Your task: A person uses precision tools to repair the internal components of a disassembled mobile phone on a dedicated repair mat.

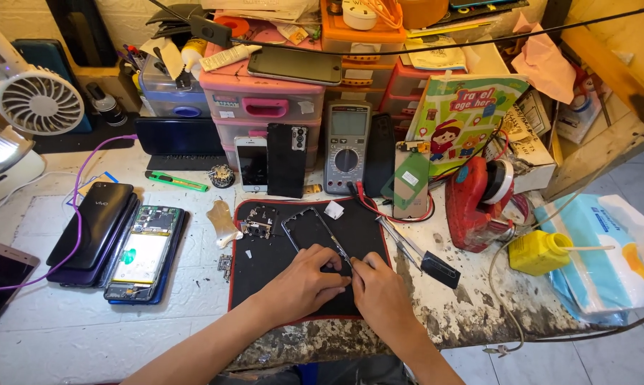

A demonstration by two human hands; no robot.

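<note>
A dark phone frame (pixel 309 229) lies tilted on a black work mat with a red edge (pixel 261 274). My left hand (pixel 304 284) rests on the mat with its fingers pressing the frame's near corner. My right hand (pixel 380 291) meets it from the right, fingertips pinched at that same corner; whether it grips a small tool is hidden. Small phone parts (pixel 256 222) lie at the mat's far left corner.
An opened phone (pixel 145 253) and stacked dark phones (pixel 94 227) lie to the left. A multimeter (pixel 347 146) leans at the back, tweezers (pixel 407 248) lie right of the mat, then a red tool (pixel 478 203), a yellow bottle (pixel 539 251) and a small fan (pixel 38 103).
</note>
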